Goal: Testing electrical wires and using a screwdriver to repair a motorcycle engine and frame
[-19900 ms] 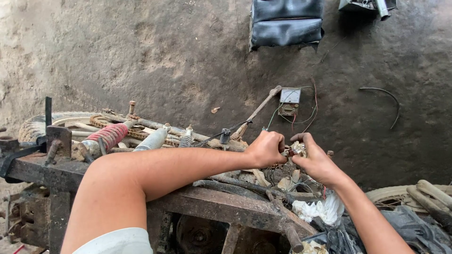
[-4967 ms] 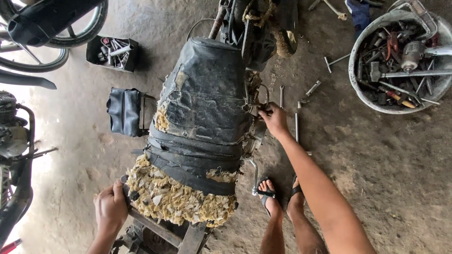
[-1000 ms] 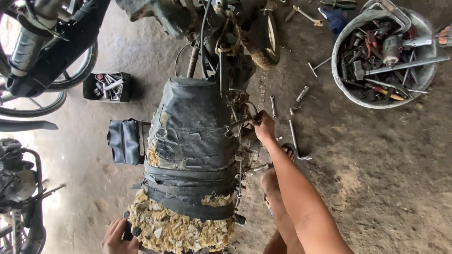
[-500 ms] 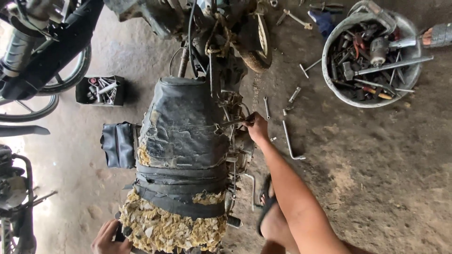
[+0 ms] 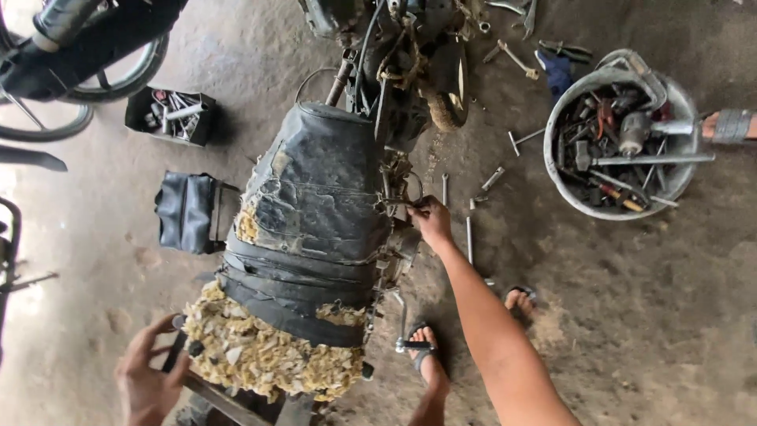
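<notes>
My right hand (image 5: 431, 221) is pinching a small part on the frame beside the torn seat (image 5: 303, 237). My left hand (image 5: 150, 371) is grasping the rear frame bar (image 5: 213, 393).

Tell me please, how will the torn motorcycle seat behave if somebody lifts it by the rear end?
The seat probably sheds crumbs, since yellow foam lies exposed and broken at the rear. Its cracked black cover looks likely to tear further. The left hand grips beside that crumbly end.

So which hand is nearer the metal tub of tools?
Right. The right hand is at the seat's side, left of the tub; the left hand is at the seat's torn rear.
</notes>
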